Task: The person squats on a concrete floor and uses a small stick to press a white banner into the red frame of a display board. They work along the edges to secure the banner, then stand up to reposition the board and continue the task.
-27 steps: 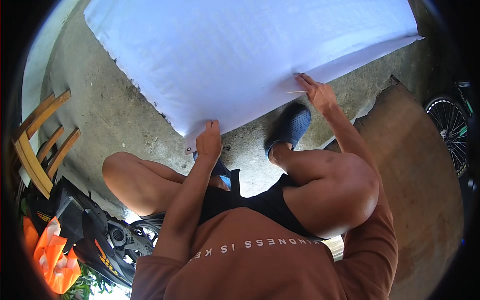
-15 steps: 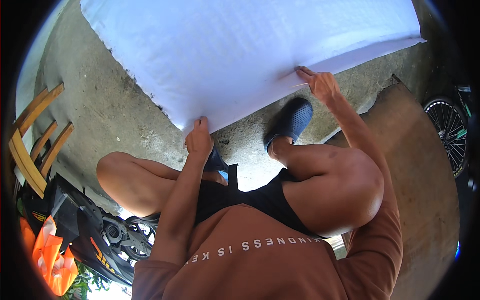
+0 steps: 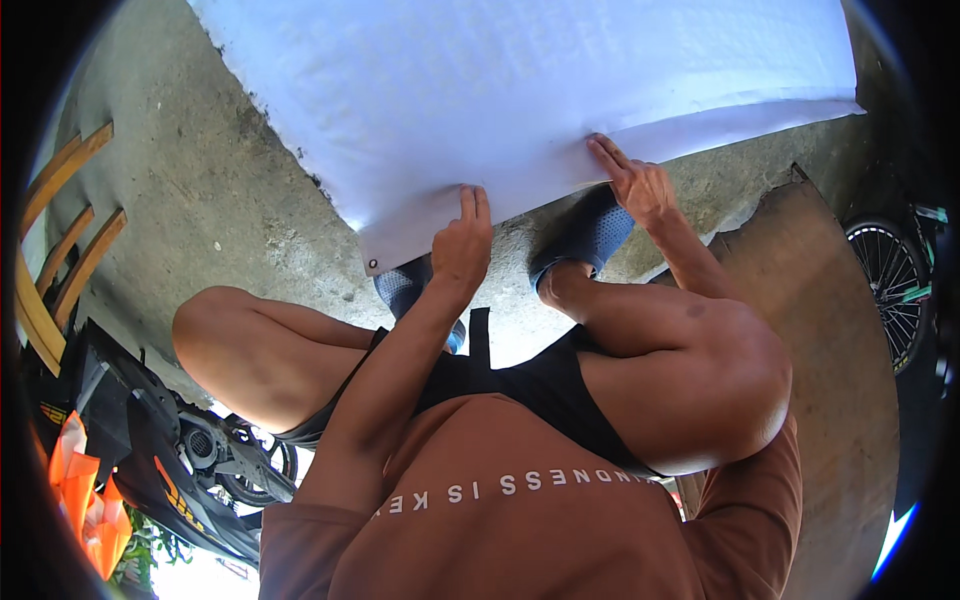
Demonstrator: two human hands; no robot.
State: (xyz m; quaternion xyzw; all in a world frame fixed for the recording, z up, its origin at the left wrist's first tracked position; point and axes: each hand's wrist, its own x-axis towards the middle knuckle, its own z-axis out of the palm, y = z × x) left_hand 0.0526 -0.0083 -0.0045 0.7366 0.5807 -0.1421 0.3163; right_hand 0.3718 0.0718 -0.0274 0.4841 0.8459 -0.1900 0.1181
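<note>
A large white tarpaulin sheet (image 3: 480, 110) lies spread over the ground in front of me, its near edge slanting up to the right. A small metal eyelet (image 3: 374, 264) shows at its near left corner. My left hand (image 3: 464, 245) has two fingers stretched out on the sheet close to that edge, right of the corner. Farther right, my right hand (image 3: 638, 185) also lays two stretched fingers on the sheet along the edge. Its other fingers look curled, and what is under them is hidden. A turned-up strip (image 3: 720, 125) runs along the edge beyond it.
My feet in dark blue clogs (image 3: 590, 235) stand at the near edge on rough concrete (image 3: 210, 200). A brown board (image 3: 810, 320) lies to the right, with a bicycle wheel (image 3: 888, 290) past it. Curved wooden slats (image 3: 85, 265) and a black motorcycle (image 3: 150, 440) are at left.
My left hand has let go of the near left corner and moved right along the edge, uncovering the eyelet. The right hand stays at about the same place; a thin stick-like thing near it no longer shows.
</note>
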